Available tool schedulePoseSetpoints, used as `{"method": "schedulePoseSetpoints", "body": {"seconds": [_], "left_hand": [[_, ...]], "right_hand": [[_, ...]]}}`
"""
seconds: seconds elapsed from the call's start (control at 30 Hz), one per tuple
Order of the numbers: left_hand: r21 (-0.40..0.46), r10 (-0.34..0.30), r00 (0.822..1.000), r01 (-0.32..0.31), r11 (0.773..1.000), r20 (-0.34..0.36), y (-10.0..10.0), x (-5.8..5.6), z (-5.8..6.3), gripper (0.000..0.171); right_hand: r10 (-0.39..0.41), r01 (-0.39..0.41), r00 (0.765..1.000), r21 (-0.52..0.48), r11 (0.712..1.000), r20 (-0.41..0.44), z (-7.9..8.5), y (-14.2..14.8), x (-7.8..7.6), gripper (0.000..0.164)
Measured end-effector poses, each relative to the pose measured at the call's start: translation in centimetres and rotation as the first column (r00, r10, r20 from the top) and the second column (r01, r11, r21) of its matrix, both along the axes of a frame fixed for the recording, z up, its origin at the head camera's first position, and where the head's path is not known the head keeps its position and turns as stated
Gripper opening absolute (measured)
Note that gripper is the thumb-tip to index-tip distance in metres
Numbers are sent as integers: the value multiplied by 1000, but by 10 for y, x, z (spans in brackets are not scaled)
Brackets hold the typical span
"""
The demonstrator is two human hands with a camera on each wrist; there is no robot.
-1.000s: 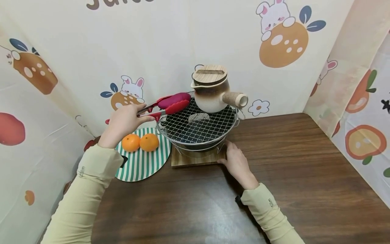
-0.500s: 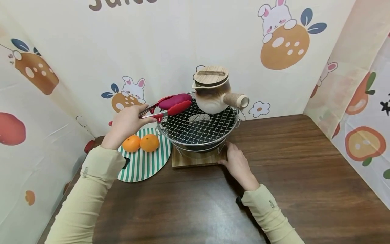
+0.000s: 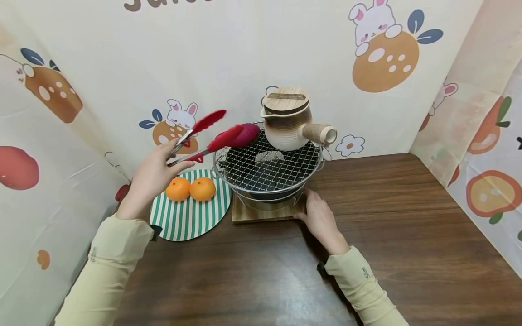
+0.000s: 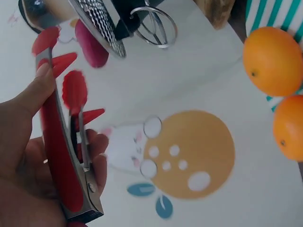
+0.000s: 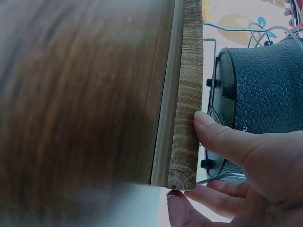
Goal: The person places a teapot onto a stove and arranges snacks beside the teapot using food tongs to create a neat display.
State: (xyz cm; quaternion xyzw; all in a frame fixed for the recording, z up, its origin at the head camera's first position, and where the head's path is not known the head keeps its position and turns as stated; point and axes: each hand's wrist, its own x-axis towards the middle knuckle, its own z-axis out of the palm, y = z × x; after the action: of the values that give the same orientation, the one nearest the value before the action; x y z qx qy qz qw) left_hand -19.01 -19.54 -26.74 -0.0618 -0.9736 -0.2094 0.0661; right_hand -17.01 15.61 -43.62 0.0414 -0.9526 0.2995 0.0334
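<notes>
My left hand grips red-tipped metal tongs above the left side of the round grill. The tong arms are spread, with a gap between the red tips. A smooth purple-red sweet potato lies at the grate's back left, partly hidden by the lower tip; in the left wrist view this sweet potato is apart from the tongs. My right hand holds the right front corner of the wooden board under the grill, thumb on its edge.
A lidded clay pot stands on the back right of the grate, its handle pointing right. Left of the grill, two oranges sit on a green-striped round mat. The wooden table meets a printed cloth wall behind.
The tongs have opened and let go of the sweet potato, which stays on the grate. My left hand has drawn back to the left with them. The right hand keeps its place.
</notes>
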Motion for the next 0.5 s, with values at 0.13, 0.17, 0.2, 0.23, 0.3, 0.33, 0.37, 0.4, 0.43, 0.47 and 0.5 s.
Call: {"method": "schedulePoseSetpoints", "body": {"seconds": [0.13, 0.17, 0.2, 0.23, 0.3, 0.33, 0.37, 0.4, 0.43, 0.47, 0.5], "left_hand": [[30, 101, 992, -99, 995, -72, -24, 14, -9, 77], [27, 131, 988, -129, 991, -82, -31, 17, -12, 78], [21, 157, 985, -156, 988, -78, -39, 20, -16, 80], [15, 174, 981, -173, 985, -89, -47, 22, -21, 77], [-2, 193, 978, -194, 981, -76, -64, 27, -31, 76], [-13, 198, 978, -199, 980, -68, -72, 29, -37, 76], [-22, 202, 978, -204, 979, -60, -80, 32, -44, 74], [-28, 206, 978, -207, 978, -45, -87, 34, -51, 73], [-42, 211, 977, -212, 976, -38, -93, 37, -58, 70], [-55, 222, 975, -222, 973, -16, -99, 40, -65, 74], [-62, 232, 973, -232, 971, 4, -104, 43, -71, 76]], "right_hand": [[-1, 1, 1000, 2, 1000, -1, -1, 0, 0, 76], [-1, 1, 1000, 2, 1000, 0, -1, 0, 0, 76], [-2, 2, 1000, 3, 1000, 0, -1, 0, 0, 75], [-1, 1, 1000, 4, 1000, -1, -2, 0, 0, 75], [-3, 3, 1000, 2, 1000, 0, -2, 0, 0, 75], [-5, 5, 1000, 2, 1000, -2, -2, 1, 0, 75], [-4, 4, 1000, 3, 1000, -7, -2, 1, 1, 75], [-5, 5, 1000, 2, 1000, -13, -2, 1, 1, 75], [-7, 7, 1000, 0, 1000, -17, -2, 0, 1, 75], [-9, 9, 1000, -3, 1000, -22, -2, 0, 1, 76], [-10, 10, 999, -2, 1000, -34, -2, -1, 2, 75]]}}
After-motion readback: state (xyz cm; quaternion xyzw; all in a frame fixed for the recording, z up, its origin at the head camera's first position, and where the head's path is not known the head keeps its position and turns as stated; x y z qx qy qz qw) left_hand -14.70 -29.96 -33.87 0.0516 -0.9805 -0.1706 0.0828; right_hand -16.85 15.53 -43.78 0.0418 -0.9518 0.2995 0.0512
